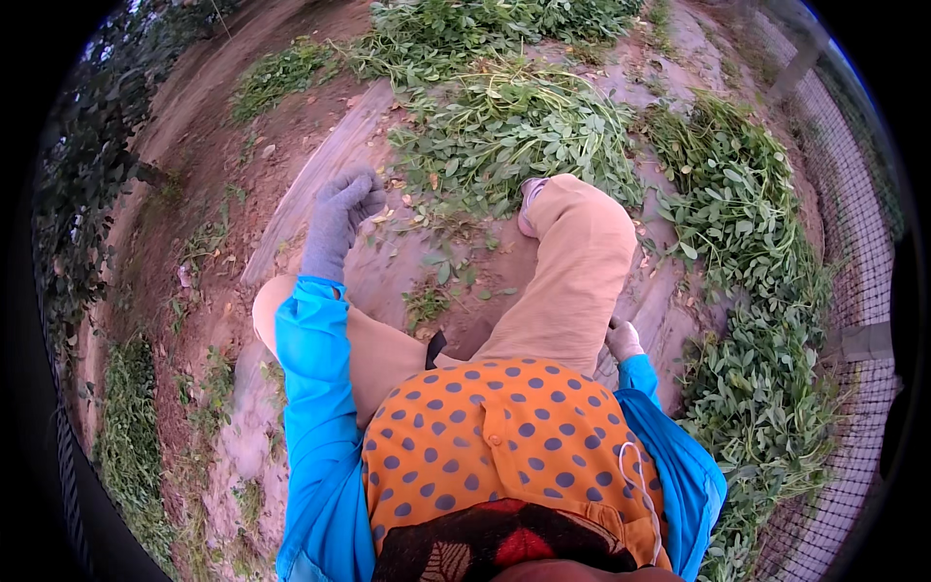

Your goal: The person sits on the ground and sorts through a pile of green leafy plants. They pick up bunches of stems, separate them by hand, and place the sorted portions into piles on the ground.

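Note:
My left hand (351,204), in a grey knit glove, is raised over the bare soil beyond my left knee, its fingers curled; whether anything is inside them cannot be told. Low beside my right thigh is my right hand (623,339), in a pale glove and partly hidden by the leg, so its grip does not show. A heap of pulled leafy green plants (531,138) lies on the ground before me, touching the shoe (532,206) of my right foot. Small loose leaves (444,269) are scattered between my legs.
More leafy plants (756,364) lie in a long row at the right, beside a mesh fence (851,262). Another heap (465,36) is farther ahead. A pale strip of plastic film (320,182) crosses the reddish soil at the left, with bushes (80,196) at the far left.

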`<state>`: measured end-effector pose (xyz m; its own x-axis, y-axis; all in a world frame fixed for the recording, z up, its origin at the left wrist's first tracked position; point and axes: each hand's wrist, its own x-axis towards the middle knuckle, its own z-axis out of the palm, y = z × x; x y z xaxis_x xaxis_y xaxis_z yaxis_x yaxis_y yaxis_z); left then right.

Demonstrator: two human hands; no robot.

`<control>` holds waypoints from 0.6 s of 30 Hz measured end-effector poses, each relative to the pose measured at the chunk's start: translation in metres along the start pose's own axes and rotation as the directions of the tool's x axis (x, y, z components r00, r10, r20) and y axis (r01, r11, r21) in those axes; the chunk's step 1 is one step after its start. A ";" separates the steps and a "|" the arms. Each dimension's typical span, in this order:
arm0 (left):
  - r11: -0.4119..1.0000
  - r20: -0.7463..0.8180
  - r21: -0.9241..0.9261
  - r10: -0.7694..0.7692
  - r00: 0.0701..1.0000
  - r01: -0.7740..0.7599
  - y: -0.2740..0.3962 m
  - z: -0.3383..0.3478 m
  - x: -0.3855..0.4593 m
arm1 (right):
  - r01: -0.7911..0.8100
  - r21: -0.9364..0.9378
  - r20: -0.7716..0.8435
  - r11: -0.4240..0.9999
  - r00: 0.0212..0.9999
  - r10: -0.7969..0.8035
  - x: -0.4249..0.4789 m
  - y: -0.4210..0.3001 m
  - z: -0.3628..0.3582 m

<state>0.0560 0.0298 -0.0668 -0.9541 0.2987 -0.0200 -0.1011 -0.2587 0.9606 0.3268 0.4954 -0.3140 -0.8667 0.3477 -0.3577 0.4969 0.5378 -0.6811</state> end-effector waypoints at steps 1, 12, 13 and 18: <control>1.000 0.000 0.007 -0.003 1.000 0.003 -0.001 0.000 -0.001 | -0.026 0.051 0.023 0.998 0.999 0.024 0.000 0.002 0.004; 0.995 -0.104 0.068 -0.066 0.992 0.073 -0.030 -0.001 0.000 | 0.054 -0.247 -0.107 0.968 0.991 -0.082 0.002 0.007 0.034; 0.994 -0.120 0.079 -0.070 0.990 0.079 -0.030 -0.003 -0.004 | 0.084 -0.322 -0.141 0.943 0.981 -0.135 -0.001 0.014 0.038; 0.987 -0.162 0.109 -0.101 0.982 0.119 -0.027 -0.006 -0.011 | -0.067 -0.257 0.073 0.964 0.993 0.089 -0.020 0.040 0.039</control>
<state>0.0672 0.0278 -0.0945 -0.9720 0.1705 -0.1614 -0.1830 -0.1190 0.9759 0.3622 0.4796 -0.3589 -0.8202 0.3373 -0.4621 0.5487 0.6924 -0.4685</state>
